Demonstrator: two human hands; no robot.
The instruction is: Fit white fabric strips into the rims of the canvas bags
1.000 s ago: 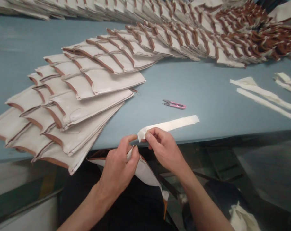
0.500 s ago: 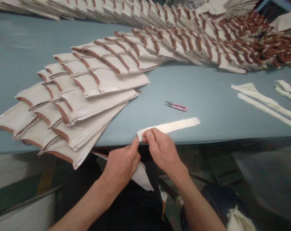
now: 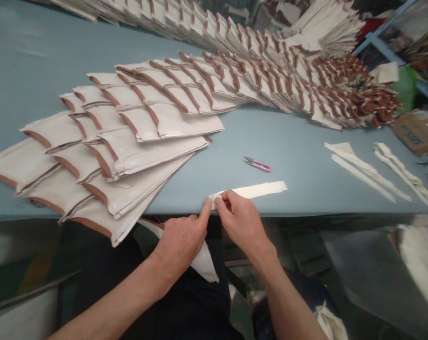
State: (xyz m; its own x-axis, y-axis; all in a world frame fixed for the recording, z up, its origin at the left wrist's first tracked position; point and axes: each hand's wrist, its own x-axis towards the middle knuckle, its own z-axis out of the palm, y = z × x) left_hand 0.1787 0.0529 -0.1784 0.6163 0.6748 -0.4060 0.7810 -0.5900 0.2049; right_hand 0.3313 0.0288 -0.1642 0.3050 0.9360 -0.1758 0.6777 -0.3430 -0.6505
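At the table's near edge a flat cream fabric strip (image 3: 265,190) lies, its left end between my two hands. My right hand (image 3: 244,222) is closed, thumb and fingertips pinching the strip near that end. My left hand (image 3: 182,241) is closed too, with its forefinger stretched to the strip's tip; its thumb is hidden. Under the left hand, over my lap, shows a white sewn fabric piece (image 3: 204,264) with a brown edge; whether the curled fingers touch it I cannot tell. Beyond the strip lie pink-handled thread snips (image 3: 259,164), blades pointing left.
Overlapping white sewn pieces with brown edges (image 3: 185,125) fan across the blue table (image 3: 288,141) from left to back right. More cream strips (image 3: 366,170) lie at the right. A cardboard box (image 3: 410,132) sits at the far right, before a blue frame (image 3: 380,40).
The camera view has shifted, bringing more of the right side into sight. Both hands stay at the strip's left end, the right fingertips slightly repositioned on it.
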